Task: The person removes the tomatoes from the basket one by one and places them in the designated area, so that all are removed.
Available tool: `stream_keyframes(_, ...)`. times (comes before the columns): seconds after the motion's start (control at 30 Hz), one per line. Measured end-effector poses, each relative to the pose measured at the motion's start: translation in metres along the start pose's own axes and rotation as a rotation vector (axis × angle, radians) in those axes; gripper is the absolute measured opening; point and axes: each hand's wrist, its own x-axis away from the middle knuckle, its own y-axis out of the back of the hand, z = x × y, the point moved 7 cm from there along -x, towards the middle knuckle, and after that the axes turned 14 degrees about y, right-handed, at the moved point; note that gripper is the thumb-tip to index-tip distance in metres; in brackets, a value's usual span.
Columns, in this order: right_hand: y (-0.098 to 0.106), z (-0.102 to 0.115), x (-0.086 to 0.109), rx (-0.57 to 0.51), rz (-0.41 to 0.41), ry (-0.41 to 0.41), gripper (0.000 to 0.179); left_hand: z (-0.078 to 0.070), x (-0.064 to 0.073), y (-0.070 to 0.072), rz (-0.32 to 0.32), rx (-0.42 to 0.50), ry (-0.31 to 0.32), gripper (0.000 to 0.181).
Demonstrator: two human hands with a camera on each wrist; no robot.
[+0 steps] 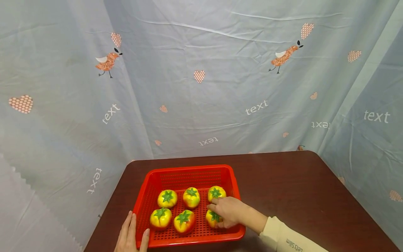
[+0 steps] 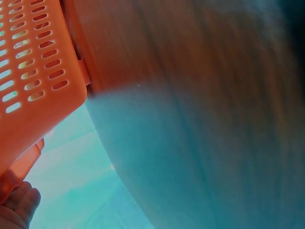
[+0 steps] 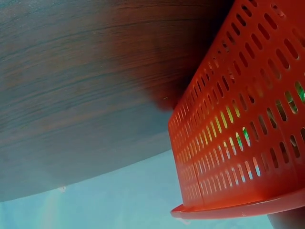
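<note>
A red plastic basket (image 1: 192,241) with slotted walls stands on the table, holding several yellow-red toy tomatoes with green leafy tops. My right hand (image 1: 228,211) reaches over its right side, fingers curled round the near-right tomato (image 1: 212,218) and partly covering it. Just beyond those fingers sits another tomato (image 1: 217,192). My left hand (image 1: 127,234) holds the basket's near-left rim, thumb on the inner side and fingers outside. In the left wrist view its fingertips (image 2: 26,202) lie against the rim. The basket wall hides my right hand's grasp in the right wrist view.
The dark brown wooden table (image 1: 283,196) extends right of the basket. Behind it and at both sides hangs a pale blue curtain (image 1: 201,105) printed with birds and hearts. More tomatoes (image 1: 184,222) sit in the basket's middle and left.
</note>
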Motion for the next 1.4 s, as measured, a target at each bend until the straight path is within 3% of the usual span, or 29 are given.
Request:
stream_keyframes(0.5, 0.015, -0.001, -0.002, 0.006, -0.025, 0.025, 0.064, -0.002, 0.002, 0.002, 0.021, -0.01, 0.013, 0.07)
stream_keyframes(1.0, 0.049, -0.016, 0.001, 0.0, -0.076, -0.026, 0.066, 0.002, 0.003, 0.0, 0.01, 0.017, 0.012, 0.073)
stream_keyframes(1.4, 0.069, -0.037, 0.014, -0.007, -0.123, -0.087, 0.066, -0.001, 0.001, 0.001, 0.019, -0.011, 0.003, 0.071)
